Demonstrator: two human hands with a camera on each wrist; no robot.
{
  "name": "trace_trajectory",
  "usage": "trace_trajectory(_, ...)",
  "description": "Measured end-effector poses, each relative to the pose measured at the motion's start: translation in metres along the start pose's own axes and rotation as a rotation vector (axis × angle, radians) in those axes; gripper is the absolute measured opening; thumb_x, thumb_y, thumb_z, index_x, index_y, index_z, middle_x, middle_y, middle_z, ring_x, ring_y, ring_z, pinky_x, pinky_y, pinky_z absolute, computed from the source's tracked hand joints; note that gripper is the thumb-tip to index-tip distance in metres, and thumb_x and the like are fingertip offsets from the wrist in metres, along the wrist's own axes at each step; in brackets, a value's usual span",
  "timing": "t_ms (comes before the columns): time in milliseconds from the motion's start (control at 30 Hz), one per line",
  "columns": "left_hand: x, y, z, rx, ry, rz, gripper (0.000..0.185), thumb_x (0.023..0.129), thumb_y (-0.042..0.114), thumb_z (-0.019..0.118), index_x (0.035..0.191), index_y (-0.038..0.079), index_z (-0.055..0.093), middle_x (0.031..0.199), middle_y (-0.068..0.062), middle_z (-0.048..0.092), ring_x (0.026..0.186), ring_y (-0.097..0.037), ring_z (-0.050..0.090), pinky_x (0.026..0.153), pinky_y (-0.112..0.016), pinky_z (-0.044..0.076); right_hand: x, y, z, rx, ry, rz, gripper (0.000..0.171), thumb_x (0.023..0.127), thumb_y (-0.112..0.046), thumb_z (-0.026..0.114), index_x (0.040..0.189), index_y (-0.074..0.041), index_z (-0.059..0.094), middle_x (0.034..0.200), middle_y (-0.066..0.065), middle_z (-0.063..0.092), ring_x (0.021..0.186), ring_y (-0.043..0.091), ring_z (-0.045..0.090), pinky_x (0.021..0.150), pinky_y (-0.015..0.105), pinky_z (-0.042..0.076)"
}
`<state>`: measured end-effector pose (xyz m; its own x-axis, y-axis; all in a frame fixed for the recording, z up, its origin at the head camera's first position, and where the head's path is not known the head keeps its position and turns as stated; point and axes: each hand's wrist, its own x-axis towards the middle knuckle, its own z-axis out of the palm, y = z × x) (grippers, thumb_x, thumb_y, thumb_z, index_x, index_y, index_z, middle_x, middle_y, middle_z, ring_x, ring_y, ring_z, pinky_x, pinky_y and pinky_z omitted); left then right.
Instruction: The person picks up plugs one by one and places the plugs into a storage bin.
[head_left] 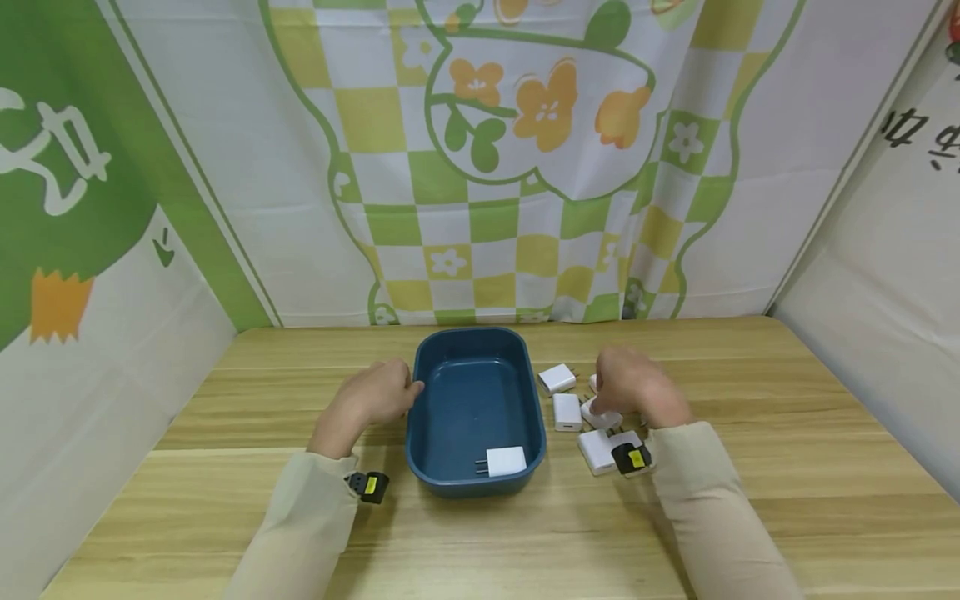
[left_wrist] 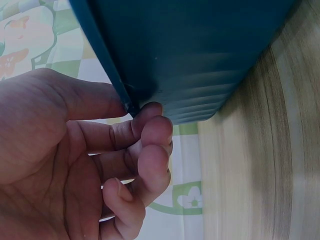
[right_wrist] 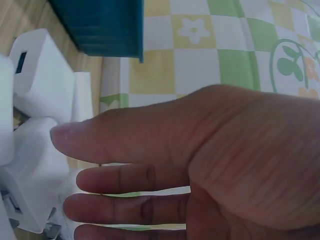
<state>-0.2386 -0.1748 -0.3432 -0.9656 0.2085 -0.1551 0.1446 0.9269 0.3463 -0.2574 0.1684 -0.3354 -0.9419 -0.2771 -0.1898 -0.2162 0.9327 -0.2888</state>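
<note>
My left hand [head_left: 378, 394] grips the left rim of a dark blue plastic bin [head_left: 536, 400], thumb on one side and fingertips on the other, as the left wrist view shows. A white charger plug [head_left: 506, 461] lies inside at the bin's near end, prongs to the left. Right of the bin, my right hand [head_left: 633, 383] reaches down among several white charger plugs. Its thumb [right_wrist: 75, 140] touches one charger plug [right_wrist: 35, 175], while its fingers [right_wrist: 135, 180] are fairly straight beside it. In the head view that charger plug [head_left: 603, 419] is partly covered by the hand.
Near the right hand lie other charger plugs, one [head_left: 557, 379] by the bin's right wall, one [head_left: 567, 412] below it and one [head_left: 596, 452] nearer. They rest on a wooden table [head_left: 480, 550]. A patterned curtain [head_left: 450, 225] hangs behind the table.
</note>
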Motion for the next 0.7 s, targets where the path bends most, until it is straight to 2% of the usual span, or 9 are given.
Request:
trace_trajectory(133, 0.000, 0.000, 0.000, 0.002, 0.003, 0.000, 0.046, 0.106, 0.024, 0.053, 0.064, 0.007, 0.063, 0.055, 0.000, 0.053, 0.048, -0.014, 0.042, 0.049, -0.029, 0.033, 0.002, 0.002, 0.004, -0.020, -0.031, 0.038, 0.020, 0.072, -0.015, 0.082, 0.075, -0.010, 0.063, 0.074, 0.002, 0.061, 0.067, 0.020, 0.055, 0.057, 0.033, 0.044)
trace_trajectory(467, 0.000, 0.000, 0.000, 0.002, 0.007, 0.007, 0.048, 0.106, 0.024, 0.053, 0.060, 0.010, 0.060, 0.055, 0.000, 0.052, 0.048, -0.014, 0.041, 0.049, -0.028, 0.033, 0.005, -0.003, 0.010, -0.067, -0.056, 0.101, 0.024, 0.073, -0.014, 0.082, 0.082, -0.007, 0.061, 0.077, 0.006, 0.060, 0.069, 0.023, 0.055, 0.059, 0.037, 0.045)
trace_trajectory(700, -0.001, 0.001, -0.001, 0.000, 0.007, 0.011, 0.048, 0.106, 0.023, 0.053, 0.060, 0.010, 0.060, 0.054, 0.000, 0.051, 0.048, -0.013, 0.041, 0.048, -0.028, 0.033, 0.009, -0.008, 0.015, -0.196, -0.047, 0.094, 0.029, 0.073, -0.018, 0.085, 0.088, -0.005, 0.064, 0.089, 0.012, 0.065, 0.079, 0.026, 0.058, 0.071, 0.049, 0.052)
